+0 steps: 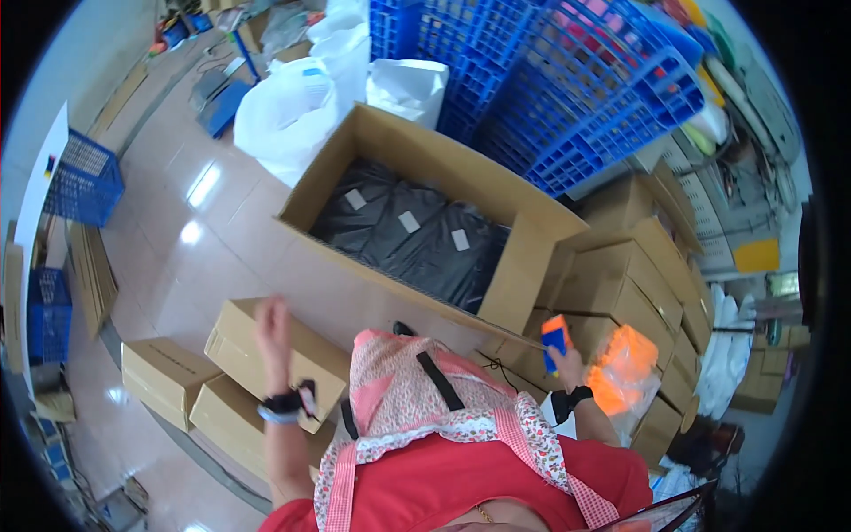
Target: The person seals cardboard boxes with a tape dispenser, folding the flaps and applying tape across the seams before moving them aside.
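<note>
My right hand (568,367) is closed round a small blue and orange block-shaped thing (555,339); I cannot make out its exact kind. Beside that hand lies a clear plastic bag of bright orange pieces (626,356) on stacked cartons. My left hand (274,330) is raised over a closed carton (232,341), its fingers stretched out and holding nothing. In front of me stands a large open carton (424,149). Inside it, black plastic-wrapped packages (390,217) with white labels lie side by side.
Blue plastic crates (567,97) stand beyond the open carton, next to white sacks (288,106). More closed cartons (603,279) are stacked at right, and others (166,372) sit at lower left. Blue baskets (93,182) are by the left wall on the tiled floor.
</note>
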{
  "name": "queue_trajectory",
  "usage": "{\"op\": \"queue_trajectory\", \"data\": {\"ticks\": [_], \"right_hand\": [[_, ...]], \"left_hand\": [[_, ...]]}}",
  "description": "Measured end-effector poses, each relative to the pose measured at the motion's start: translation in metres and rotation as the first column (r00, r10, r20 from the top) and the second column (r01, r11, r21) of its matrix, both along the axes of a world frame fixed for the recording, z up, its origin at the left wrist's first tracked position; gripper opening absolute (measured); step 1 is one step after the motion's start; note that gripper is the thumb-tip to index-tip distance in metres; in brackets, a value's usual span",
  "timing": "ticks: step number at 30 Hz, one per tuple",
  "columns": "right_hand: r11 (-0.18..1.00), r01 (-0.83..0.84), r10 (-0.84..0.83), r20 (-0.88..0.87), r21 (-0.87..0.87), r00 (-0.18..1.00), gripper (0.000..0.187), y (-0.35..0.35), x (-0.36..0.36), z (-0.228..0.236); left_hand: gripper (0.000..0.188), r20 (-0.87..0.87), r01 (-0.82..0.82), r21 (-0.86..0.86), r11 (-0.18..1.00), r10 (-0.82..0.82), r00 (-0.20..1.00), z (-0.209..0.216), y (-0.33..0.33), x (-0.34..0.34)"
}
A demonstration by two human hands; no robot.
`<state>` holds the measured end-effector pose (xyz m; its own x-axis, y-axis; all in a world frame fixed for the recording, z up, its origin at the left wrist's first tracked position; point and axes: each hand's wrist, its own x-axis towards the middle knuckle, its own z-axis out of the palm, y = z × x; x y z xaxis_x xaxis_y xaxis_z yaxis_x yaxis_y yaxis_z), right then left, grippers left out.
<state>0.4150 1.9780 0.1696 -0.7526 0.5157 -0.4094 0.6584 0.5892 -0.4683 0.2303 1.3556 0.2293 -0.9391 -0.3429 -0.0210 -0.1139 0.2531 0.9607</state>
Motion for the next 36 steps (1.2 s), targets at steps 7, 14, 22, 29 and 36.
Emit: {"op": "queue_trajectory", "data": {"ticks": [7,14,22,29,36], "right_hand": [[0.966,-0.08,0.141,-0.245,0.245,0.959,0.044,-0.029,-0.08,0.112],[0.74,-0.611,0.622,0.058,0.281,0.781,0.047,-0.067,-0.122,0.104],[0.94,-0.273,0.257,0.101,0.203,0.961,0.045,-0.093,-0.105,0.168],[0.874,0.336,-0.268,-0.23,0.35,0.936,0.042,-0.19,-0.044,0.148],[0.971,0.153,-0.153,-0.014,0.184,0.988,0.046,-0.129,-0.1,0.201]], "left_hand": [[0.049,0.041,0.243,-0.496,0.834,-0.257,0.966,0.097,0.007,-0.179],[0.079,0.65,0.948,-0.021,0.319,-0.716,0.255,0.078,0.072,-0.23],[0.079,0.811,0.915,-0.002,-0.404,-0.536,-0.235,0.029,0.09,-0.286],[0.081,0.773,0.903,0.238,-0.357,-0.494,-0.399,0.041,0.099,-0.308],[0.069,0.603,0.803,0.568,-0.18,-0.573,-0.555,0.103,0.096,-0.284]]}}
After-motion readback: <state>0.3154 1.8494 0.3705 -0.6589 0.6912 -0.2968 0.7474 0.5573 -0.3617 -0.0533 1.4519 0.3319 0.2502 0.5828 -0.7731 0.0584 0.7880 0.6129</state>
